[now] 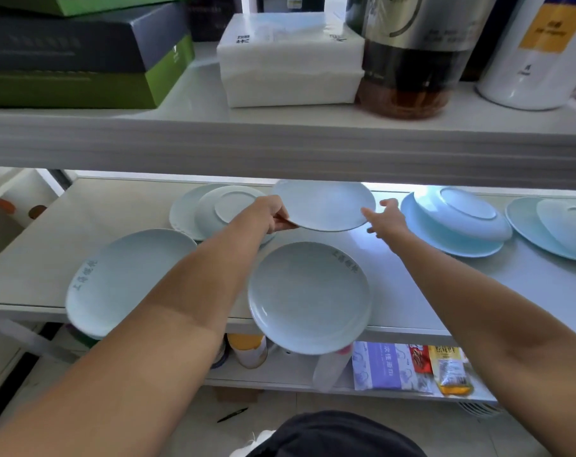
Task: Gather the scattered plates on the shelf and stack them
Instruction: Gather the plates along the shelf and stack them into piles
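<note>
– Plates of pale blue glazed ceramic, round and shallow: where do they lie?

– Scattered along the white middle shelf [527, 291]. One raised plate [324, 204] is held off it at the back centre. My left hand [273, 214] pinches its left rim, fingers curled round the edge. My right hand [387, 219] is spread open at its right rim; whether it touches cannot be told. A back-left pile [210, 209] is made of overturned plates. The right pair [461, 219] is an overturned plate on an upright one. A far-right pair [550, 225] runs out of view.

– What could go wrong?

– The centre front plate [308, 296] and the left front plate [125, 275] overhang the shelf's front edge, directly under my forearms. A lowered elbow could, I judge, sweep either one off. The raised plate hangs from a one-sided pinch just beneath the white upper shelf [280, 143], so it could tip or knock that board. Overturned plates may slide when others are set on them.

– And the containers?

– Every upright plate in view is empty. On the upper shelf, a dark glass jar [412, 77] holds brownish liquid near its bottom. The green and dark card boxes [82, 61], the white wrapped tissue pack [290, 61] and the white canister [527, 61] are closed, so their contents are hidden.
</note>
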### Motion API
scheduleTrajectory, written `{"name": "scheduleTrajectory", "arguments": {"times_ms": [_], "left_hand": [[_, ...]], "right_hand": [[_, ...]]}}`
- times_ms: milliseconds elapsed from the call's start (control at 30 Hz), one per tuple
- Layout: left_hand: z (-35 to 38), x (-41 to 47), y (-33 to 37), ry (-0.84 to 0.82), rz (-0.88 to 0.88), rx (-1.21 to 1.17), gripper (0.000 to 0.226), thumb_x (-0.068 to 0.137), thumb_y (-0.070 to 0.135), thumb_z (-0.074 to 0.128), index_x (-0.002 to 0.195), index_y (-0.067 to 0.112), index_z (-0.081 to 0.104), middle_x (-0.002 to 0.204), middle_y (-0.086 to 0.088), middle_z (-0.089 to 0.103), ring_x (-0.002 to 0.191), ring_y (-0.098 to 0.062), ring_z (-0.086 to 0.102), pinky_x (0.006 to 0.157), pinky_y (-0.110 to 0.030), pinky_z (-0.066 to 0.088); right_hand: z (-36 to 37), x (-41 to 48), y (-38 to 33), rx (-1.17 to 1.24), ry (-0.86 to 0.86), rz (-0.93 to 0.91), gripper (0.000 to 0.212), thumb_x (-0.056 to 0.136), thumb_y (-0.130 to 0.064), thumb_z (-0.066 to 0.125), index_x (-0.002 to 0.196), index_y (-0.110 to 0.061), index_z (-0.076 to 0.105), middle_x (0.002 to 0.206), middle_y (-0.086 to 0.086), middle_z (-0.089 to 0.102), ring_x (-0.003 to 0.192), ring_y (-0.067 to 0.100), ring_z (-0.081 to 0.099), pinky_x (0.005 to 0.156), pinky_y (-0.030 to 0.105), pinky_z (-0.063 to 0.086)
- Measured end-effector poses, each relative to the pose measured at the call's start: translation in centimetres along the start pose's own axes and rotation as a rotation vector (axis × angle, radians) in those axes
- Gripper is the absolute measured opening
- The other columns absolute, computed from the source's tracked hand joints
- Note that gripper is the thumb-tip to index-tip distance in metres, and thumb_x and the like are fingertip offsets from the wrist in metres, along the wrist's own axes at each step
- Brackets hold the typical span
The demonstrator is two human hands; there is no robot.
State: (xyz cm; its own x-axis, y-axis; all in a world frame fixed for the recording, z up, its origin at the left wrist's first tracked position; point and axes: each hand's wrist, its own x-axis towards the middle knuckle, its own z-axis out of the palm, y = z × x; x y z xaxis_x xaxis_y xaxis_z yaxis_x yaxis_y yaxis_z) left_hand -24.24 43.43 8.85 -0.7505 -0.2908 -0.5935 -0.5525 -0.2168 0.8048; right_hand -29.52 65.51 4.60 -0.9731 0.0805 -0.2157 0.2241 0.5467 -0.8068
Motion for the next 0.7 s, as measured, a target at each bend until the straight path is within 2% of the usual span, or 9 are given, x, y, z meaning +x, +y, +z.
{"name": "scheduleTrajectory", "arguments": {"times_ms": [100, 200, 267, 333, 400, 500, 600, 700], "left_hand": [[-2.1, -1.3, 0.7, -0.093, -0.015, 0.103, 0.04, 0.092, -0.016, 0.03, 0.128, -0.007, 0.046, 0.09, -0.019, 0.06, 0.124, -0.035, 0.055, 0.091, -0.04, 0.051], [-3.5, -2.4, 0.6, -0.182, -0.055, 0.208, 0.044, 0.093, -0.014, 0.033, 0.135, -0.008, 0.043, 0.092, -0.019, 0.062, 0.117, -0.036, 0.059, 0.078, -0.036, 0.056], [-4.1, -2.6, 0.0, -0.218, -0.076, 0.249, 0.046, 0.093, -0.014, 0.033, 0.137, -0.005, 0.043, 0.094, -0.018, 0.062, 0.115, -0.035, 0.058, 0.078, -0.036, 0.056], [-4.6, -3.0, -0.9, -0.233, -0.076, 0.334, 0.047, 0.092, -0.016, 0.034, 0.136, -0.002, 0.046, 0.094, -0.014, 0.061, 0.12, -0.034, 0.056, 0.087, -0.037, 0.054], [-4.9, -3.2, -1.7, -0.236, -0.058, 0.423, 0.047, 0.091, -0.018, 0.035, 0.133, 0.0, 0.049, 0.097, -0.012, 0.061, 0.113, -0.031, 0.057, 0.094, -0.04, 0.049], [-5.4, -3.2, -2.6, -0.221, -0.053, 0.534, 0.046, 0.09, -0.019, 0.036, 0.13, -0.002, 0.051, 0.113, -0.014, 0.058, 0.105, -0.028, 0.056, 0.095, -0.04, 0.049], [-5.9, -3.5, -3.3, -0.178, -0.011, 0.655, 0.044, 0.088, -0.021, 0.039, 0.129, -0.009, 0.051, 0.111, -0.017, 0.058, 0.101, -0.029, 0.058, 0.094, -0.04, 0.052], [-5.9, -3.8, -4.1, -0.124, 0.049, 0.758, 0.037, 0.09, -0.016, 0.044, 0.127, -0.014, 0.049, 0.114, -0.026, 0.06, 0.105, -0.035, 0.062, 0.092, -0.042, 0.054]], "right_hand": [[-1.3, 0.0, -0.7, 0.176, -0.02, 0.036, 0.056, 0.091, -0.031, 0.058, 0.138, -0.011, 0.036, 0.129, 0.016, 0.055, 0.081, 0.023, 0.059, 0.074, 0.035, 0.052], [-1.9, 0.1, -0.8, 0.129, -0.054, 0.037, 0.038, 0.09, -0.035, 0.057, 0.119, -0.011, 0.055, 0.121, 0.015, 0.059, 0.089, 0.025, 0.056, 0.058, 0.027, 0.05], [-2.0, -0.5, -0.6, -0.019, -0.121, 0.035, 0.033, 0.091, -0.04, 0.053, 0.097, -0.009, 0.058, 0.1, 0.016, 0.061, 0.076, 0.027, 0.056, 0.058, 0.027, 0.049], [-1.8, -1.4, -0.2, -0.222, -0.172, 0.022, 0.045, 0.093, -0.047, 0.047, 0.083, -0.004, 0.056, 0.077, 0.018, 0.061, 0.057, 0.026, 0.055, 0.058, 0.028, 0.048], [-1.3, -2.8, 0.4, -0.396, -0.219, 0.002, 0.054, 0.095, -0.051, 0.04, 0.078, -0.002, 0.055, 0.061, 0.017, 0.06, 0.048, 0.024, 0.055, 0.052, 0.026, 0.047], [-0.3, -4.3, 1.5, -0.528, -0.253, -0.034, 0.062, 0.094, -0.056, 0.034, 0.071, -0.003, 0.056, 0.054, 0.013, 0.063, 0.046, 0.022, 0.059, 0.054, 0.026, 0.048], [0.4, -5.6, 1.8, -0.625, -0.258, -0.072, 0.063, 0.094, -0.057, 0.031, 0.064, -0.007, 0.055, 0.053, 0.009, 0.063, 0.047, 0.02, 0.06, 0.057, 0.026, 0.049], [0.7, -6.4, 1.6, -0.748, -0.229, -0.111, 0.065, 0.095, -0.058, 0.029, 0.06, -0.009, 0.054, 0.052, 0.005, 0.062, 0.048, 0.018, 0.059, 0.063, 0.026, 0.049]]}}
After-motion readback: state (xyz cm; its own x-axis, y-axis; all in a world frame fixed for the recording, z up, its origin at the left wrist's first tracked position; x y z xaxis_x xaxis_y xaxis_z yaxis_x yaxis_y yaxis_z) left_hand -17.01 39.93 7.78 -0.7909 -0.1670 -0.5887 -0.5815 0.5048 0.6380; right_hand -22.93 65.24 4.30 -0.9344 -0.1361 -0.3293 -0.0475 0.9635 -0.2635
